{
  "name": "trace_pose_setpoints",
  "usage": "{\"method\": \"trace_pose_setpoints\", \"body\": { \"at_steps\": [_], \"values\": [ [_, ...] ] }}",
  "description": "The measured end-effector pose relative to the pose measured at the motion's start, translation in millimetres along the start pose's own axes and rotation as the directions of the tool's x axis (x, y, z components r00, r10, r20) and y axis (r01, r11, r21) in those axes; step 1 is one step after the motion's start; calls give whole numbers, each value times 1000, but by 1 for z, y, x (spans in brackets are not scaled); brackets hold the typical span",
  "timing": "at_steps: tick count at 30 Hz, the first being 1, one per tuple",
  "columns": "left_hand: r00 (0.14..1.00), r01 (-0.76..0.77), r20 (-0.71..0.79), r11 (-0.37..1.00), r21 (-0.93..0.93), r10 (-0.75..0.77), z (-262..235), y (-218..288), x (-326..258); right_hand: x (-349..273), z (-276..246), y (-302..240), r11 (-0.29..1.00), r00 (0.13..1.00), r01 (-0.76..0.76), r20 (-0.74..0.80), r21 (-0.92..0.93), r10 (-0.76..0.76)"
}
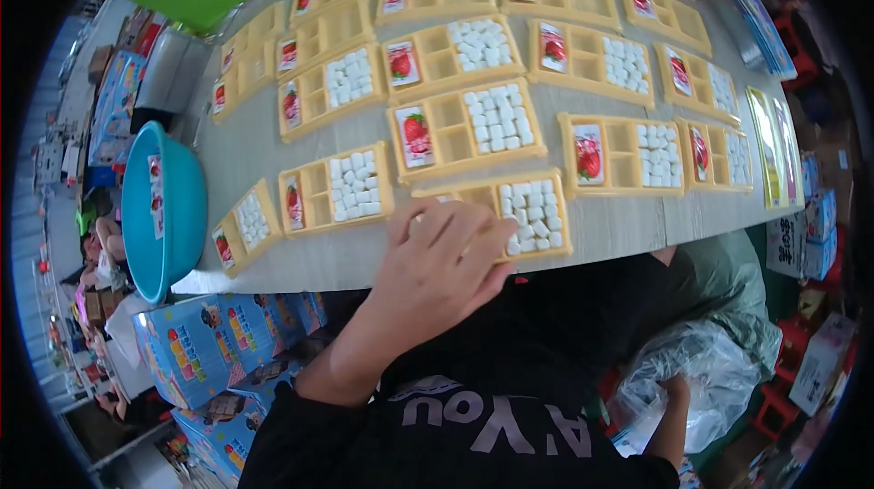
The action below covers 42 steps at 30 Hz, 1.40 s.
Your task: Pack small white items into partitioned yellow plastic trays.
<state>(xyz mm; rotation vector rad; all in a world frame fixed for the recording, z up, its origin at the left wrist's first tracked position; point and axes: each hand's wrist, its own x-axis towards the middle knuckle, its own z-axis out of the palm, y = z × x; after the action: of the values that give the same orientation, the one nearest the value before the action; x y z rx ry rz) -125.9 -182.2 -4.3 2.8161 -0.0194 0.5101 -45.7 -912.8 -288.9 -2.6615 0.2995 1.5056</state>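
The nearest yellow tray lies at the table's near edge, right in front of the person, and its left half is covered by the left hand. That hand lies palm down on it, fingers slightly spread and stretched flat across the compartments; whether anything sits under them cannot be told. The tray's right compartment is packed with white cubes, just beside the fingertips. The right hand is low at the person's side, sunk in a clear plastic bag; its fingers are hidden, so their grip cannot be told. More yellow trays cover the grey table in rows, most with a strawberry-printed packet and white cubes. A teal basin stands at the table's left end, and blue printed boxes are stacked below it.
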Motion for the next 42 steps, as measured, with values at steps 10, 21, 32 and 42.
{"method": "trace_pose_setpoints", "body": {
  "at_steps": [10, 21, 32, 42],
  "values": [
    [999, 4, -53, 993, -119, -10, -17, 3, -14, 71, 27, 98, 968, 986, 144, -50, -207, -157],
    [981, 113, -154, 993, -16, -114, -70, -40, -33, 22, -11, 39, 950, 982, 177, -16, -255, -187],
    [832, 540, -256, 825, 166, -493, -112, -141, -72, 38, 5, 53, 992, 1000, 16, 22, 125, -18],
    [612, 791, -149, 602, 113, -777, -108, -195, -67, 45, 22, 70, 845, 935, 302, -36, -441, -353]
  ]
}}
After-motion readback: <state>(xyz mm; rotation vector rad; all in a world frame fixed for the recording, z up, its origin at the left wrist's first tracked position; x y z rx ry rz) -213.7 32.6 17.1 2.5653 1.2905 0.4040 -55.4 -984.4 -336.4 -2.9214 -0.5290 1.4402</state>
